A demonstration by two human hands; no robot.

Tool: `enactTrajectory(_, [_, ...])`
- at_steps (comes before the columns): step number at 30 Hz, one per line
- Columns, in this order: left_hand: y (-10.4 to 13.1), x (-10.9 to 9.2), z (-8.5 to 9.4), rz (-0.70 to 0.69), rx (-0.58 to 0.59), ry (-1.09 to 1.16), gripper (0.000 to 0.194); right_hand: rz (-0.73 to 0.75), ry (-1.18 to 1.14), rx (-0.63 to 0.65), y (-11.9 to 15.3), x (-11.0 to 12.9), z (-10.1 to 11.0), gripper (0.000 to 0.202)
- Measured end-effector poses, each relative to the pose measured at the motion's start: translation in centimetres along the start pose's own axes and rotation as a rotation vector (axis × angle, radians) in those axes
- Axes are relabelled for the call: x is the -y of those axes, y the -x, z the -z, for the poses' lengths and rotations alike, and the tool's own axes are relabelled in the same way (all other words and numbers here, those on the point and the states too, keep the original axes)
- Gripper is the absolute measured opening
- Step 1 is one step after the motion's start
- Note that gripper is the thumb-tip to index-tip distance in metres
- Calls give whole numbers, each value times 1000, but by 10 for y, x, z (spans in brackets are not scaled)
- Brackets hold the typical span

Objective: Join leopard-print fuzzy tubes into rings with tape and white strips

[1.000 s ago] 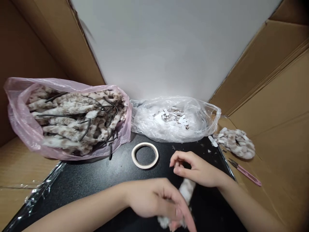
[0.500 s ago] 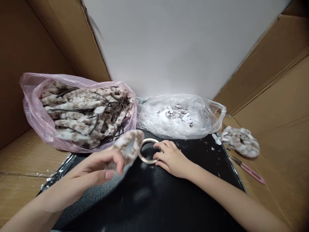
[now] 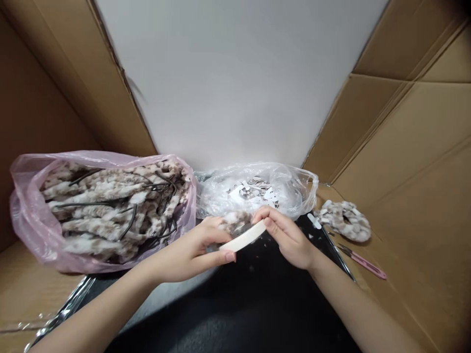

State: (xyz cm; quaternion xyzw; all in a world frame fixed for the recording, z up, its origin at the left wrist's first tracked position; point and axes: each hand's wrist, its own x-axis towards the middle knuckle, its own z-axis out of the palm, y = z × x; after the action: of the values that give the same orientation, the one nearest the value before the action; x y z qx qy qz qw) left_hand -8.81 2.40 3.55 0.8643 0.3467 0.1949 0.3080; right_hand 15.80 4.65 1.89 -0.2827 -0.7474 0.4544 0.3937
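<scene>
Both of my hands meet above the black work surface point(image 3: 228, 309), around a roll of cream-white tape point(image 3: 245, 239). The roll is lifted and tilted, its outer face towards me. My left hand point(image 3: 198, 250) is closed at the roll's left end, thumb below it, and also keeps a fluffy brown-and-white loop point(image 3: 235, 221) behind the roll. Fingers hide part of that loop. My right hand point(image 3: 289, 235) pinches the right end of the tape roll between thumb and fingers. Whether a strip of tape is peeled off I cannot tell.
At left, a pink plastic bag point(image 3: 29, 196) holds many fluffy strips with dark cords. Behind my hands lies a clear bag point(image 3: 294, 189) of paper scraps. To the right are fluffy loops point(image 3: 348, 220) and pink-handled snips point(image 3: 364, 263). Cardboard walls point(image 3: 415, 147) stand on both sides.
My right hand has picked the tape roll up off the black surface and brought it to my left hand. My left hand has moved right with the fluffy loop. The view has shifted.
</scene>
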Motion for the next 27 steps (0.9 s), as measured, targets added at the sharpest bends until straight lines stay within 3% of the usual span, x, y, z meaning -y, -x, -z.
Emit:
enactTrajectory(3, [-29,-5,6,-158,-104,-171,37,14,-158,-168,-10,-1,17,35])
enactTrajectory(7, [-54,9,-10,-417,-423,-557,28,-54,-230,-66,-10,-3,27,67])
enactTrajectory(11, [-56,40,-42,-586,-697,-717,15,-24,-68,-44,-2,-7,20,78])
enactTrajectory(13, [-50,54,-53,-647,-751,-744,6,11,-9,-22,0,-9,18,81])
enactTrajectory(15, [-42,64,-60,-662,-796,-749,12,73,3,12,0,-9,18,80])
enactTrajectory(18, [-33,74,-65,-639,-821,-756,22,169,80,-10,0,-6,18,59])
enactTrajectory(24, [-30,78,-67,-614,-807,-764,20,282,284,-153,1,6,16,31])
enactTrajectory(27, [-31,77,-66,-604,-773,-766,20,262,351,-131,3,10,18,19])
